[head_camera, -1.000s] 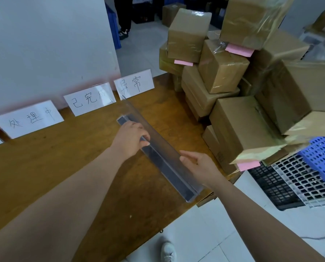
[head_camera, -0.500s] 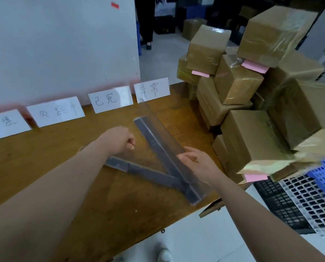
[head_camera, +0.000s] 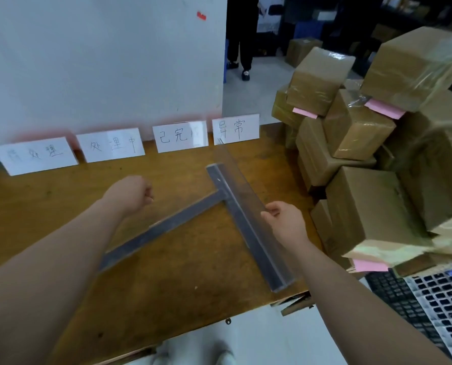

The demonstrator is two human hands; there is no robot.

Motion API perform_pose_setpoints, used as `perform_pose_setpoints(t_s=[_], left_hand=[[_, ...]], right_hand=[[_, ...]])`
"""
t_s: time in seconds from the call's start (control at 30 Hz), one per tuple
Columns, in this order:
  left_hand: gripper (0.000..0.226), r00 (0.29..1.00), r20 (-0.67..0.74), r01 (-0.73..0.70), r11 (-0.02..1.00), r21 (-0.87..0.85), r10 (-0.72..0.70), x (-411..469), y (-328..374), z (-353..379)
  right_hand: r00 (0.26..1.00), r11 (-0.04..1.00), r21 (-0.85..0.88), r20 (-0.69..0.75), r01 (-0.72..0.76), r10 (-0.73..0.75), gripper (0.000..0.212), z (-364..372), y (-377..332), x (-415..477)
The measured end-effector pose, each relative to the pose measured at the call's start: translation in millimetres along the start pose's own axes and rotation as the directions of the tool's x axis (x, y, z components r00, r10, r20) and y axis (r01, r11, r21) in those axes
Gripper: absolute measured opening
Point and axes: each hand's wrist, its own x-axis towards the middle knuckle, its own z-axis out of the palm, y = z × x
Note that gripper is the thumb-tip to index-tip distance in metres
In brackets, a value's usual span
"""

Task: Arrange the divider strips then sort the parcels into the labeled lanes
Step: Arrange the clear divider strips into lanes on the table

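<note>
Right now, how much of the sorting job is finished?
Done: four label cards stand at the back of the table. In hand: the right grip holds one divider strip pointing at the rightmost card, and the left grip seems to grip a second strip lying crosswise against it. Left: placing the strips between cards, then moving the parcels from the pile beside the table; none sits in a lane.

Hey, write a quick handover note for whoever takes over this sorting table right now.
Left hand: fingers curled above the slanted divider strip; grip unclear.
Right hand: holds the clear wall of the other divider strip, which runs out from the 异常 label.
Done: two strips on the table, meeting in a T.
To do: straighten the slanted strip, then sort the parcels, piled right of the table.
</note>
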Motion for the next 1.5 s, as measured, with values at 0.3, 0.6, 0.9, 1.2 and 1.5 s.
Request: perform_pose_setpoints(t_s=[0.3,0.6,0.9,1.2,1.5], left_hand=[[0.009,0.988,0.036,0.155,0.959,-0.237,-0.151,-4,7,19],[0.008,0.977,0.071,0.211,0.935,-0.285,-0.199,-13,6,45],[0.011,0.929,0.215,0.365,0.839,-0.404,-0.301,-33,-22,45],[0.006,0.881,0.106,0.435,0.704,-0.561,-0.46,-73,-84,27],[0.007,0.815,0.039,0.469,0.619,-0.629,-0.578,-117,-176,11]], right_hand=[[0.993,0.991,-0.124,-0.116,-0.046,0.031,0.018,8,-4,10],[0.99,0.991,-0.125,-0.125,0.048,-0.064,0.015,3,-5,6],[0.992,0.998,0.007,-0.108,0.068,-0.067,0.017,1,-40,-3],[0.988,0.979,0.136,0.012,0.154,-0.157,0.018,36,-100,-10],[0.963,0.959,0.2,0.137,0.202,-0.231,0.01,95,-181,-38]])
